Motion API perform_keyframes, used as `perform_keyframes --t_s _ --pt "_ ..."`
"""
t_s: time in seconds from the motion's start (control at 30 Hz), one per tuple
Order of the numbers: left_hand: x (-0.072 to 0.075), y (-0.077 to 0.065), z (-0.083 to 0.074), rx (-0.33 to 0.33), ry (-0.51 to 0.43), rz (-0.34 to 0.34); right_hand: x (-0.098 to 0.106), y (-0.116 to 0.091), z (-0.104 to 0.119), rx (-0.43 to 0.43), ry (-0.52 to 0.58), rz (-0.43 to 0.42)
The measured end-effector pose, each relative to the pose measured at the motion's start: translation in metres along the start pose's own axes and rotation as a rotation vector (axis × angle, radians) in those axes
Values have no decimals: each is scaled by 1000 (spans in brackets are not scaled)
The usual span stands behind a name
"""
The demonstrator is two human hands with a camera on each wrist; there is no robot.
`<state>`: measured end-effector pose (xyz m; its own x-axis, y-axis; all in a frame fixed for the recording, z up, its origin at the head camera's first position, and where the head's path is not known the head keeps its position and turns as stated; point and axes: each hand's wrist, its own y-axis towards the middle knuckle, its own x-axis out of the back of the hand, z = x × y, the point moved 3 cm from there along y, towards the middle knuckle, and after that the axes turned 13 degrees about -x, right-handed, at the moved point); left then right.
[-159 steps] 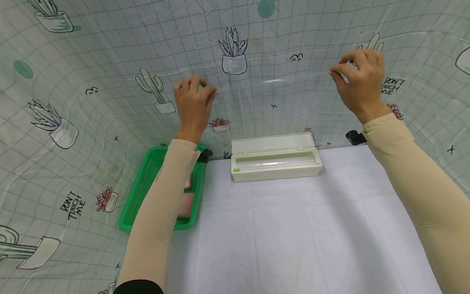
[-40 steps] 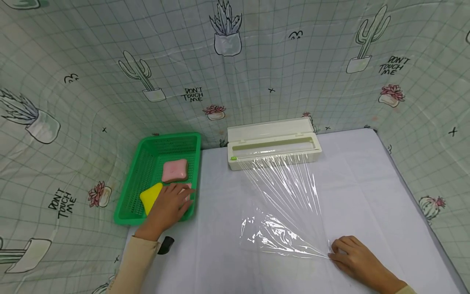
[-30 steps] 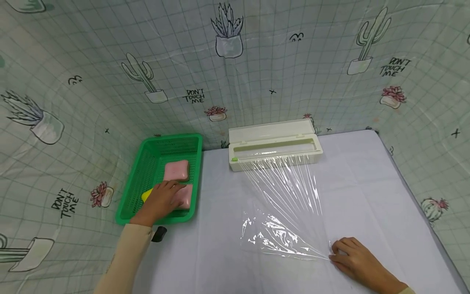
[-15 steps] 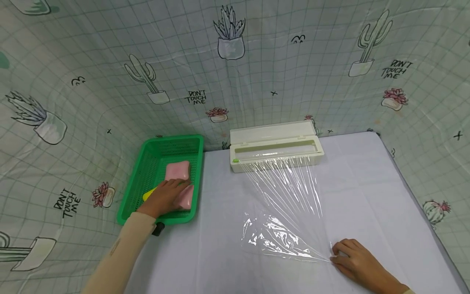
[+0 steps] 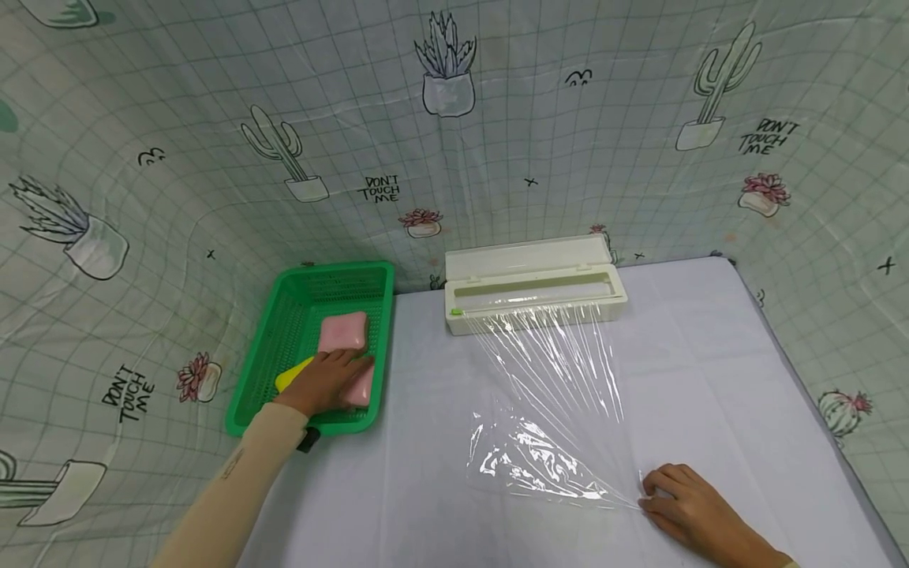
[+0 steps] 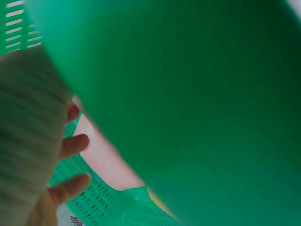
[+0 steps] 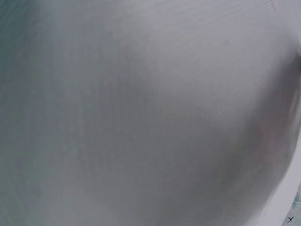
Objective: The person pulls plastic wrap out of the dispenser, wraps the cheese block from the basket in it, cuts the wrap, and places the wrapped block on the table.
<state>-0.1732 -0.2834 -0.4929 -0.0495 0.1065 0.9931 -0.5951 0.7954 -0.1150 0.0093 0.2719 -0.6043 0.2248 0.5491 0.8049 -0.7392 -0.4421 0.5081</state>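
My left hand reaches into the green basket, lying over the nearer pink bar of soap. In the left wrist view the fingers are spread apart, tips beside a pink bar; the thumb is hidden. A second pink soap lies farther back, and a yellow piece shows left of the hand. My right hand pinches a corner of the cling film, which runs creased from the white dispenser box over the table.
The dispenser's lid stands raised at the back, with a small green tab at its left end. A white cloth covers the table, and a patterned curtain surrounds it. Pale blur fills most of the right wrist view.
Both hands were raised above the box earlier; the film has since come down to the table. The left hand has shifted within the basket onto the nearer soap. The right hand stays at the corner.
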Motion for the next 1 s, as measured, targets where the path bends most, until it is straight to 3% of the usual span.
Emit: perform_keyframes --t_s 0.27,0.43,0.8,1.0 --pt "-2 1 -1 84 -64 111 1 0 2 -18 -21 22" --pt "-5 1 -1 129 -101 130 2 0 2 -15 -20 16" --pt "-8 3 -1 115 17 77 1 -1 1 6 -13 3" --pt "-2 1 -1 158 -11 22 1 -1 0 4 -10 -3"
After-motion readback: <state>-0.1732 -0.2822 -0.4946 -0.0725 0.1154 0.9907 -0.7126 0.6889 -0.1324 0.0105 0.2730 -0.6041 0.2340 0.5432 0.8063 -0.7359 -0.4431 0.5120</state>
